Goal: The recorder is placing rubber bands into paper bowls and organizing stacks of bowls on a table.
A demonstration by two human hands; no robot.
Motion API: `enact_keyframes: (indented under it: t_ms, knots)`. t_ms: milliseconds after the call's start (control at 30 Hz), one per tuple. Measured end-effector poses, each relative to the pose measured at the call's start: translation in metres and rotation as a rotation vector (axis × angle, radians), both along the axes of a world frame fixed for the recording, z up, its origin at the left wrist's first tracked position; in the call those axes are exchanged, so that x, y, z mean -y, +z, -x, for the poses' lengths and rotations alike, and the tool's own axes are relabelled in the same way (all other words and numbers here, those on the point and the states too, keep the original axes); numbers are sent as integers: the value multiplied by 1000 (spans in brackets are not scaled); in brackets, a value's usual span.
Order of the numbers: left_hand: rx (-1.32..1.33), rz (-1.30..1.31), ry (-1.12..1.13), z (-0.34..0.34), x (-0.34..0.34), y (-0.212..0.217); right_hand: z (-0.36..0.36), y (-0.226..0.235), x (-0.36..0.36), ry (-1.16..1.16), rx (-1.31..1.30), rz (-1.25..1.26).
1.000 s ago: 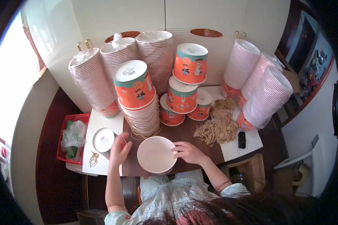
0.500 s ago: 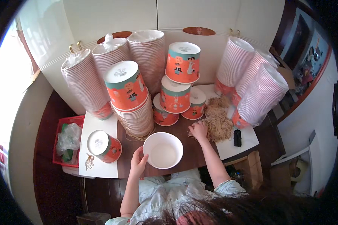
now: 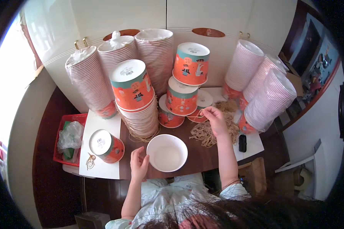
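Note:
A white-lined paper bucket [image 3: 167,153] stands mouth up at the table's front, with nothing in it. My left hand [image 3: 139,165] is just left of its rim, fingers apart; it holds nothing, and whether a fingertip touches the rim I cannot tell. My right hand [image 3: 215,119] is raised over a tangled pile of beige cord [image 3: 208,133], finger and thumb pinched on a thin cord [image 3: 195,116] that stretches out to the left. Behind the bucket, a tall nested stack of buckets [image 3: 138,116] stands upside down, cord lying round its foot.
Upturned orange buckets [image 3: 182,100] are piled at the middle back. Plastic-wrapped bucket stacks stand at the back left [image 3: 90,82] and right [image 3: 269,97]. One upturned bucket [image 3: 107,147] and a small coil of cord [image 3: 90,161] lie left. A black object [image 3: 242,143] is at the right.
My right hand has risen from beside the cord pile, drawing up a thin cord. My left hand has loosened from the bucket's rim and its fingers have spread.

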State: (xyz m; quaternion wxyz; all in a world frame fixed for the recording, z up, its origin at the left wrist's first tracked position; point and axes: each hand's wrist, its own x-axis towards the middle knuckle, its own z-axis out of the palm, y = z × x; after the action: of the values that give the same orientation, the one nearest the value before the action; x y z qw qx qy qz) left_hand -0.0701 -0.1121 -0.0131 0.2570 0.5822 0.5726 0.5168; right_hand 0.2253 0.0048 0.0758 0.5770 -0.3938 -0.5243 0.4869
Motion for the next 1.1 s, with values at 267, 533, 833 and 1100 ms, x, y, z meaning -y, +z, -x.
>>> enact_keyframes:
  t_ms: [267,533,833,1100]
  knots:
    - [56,-77,-183,-31,-1,39,40,28,35,386,-685,76]
    - [92,-36,-254,-53,2,43,70,26,61,601,-759,190]
    - [310,-119,-332,-48,1,46,80,23,71,669,-417,228]
    - [162,-148,-235,-45,-17,47,76,17,69,666,-344,250]
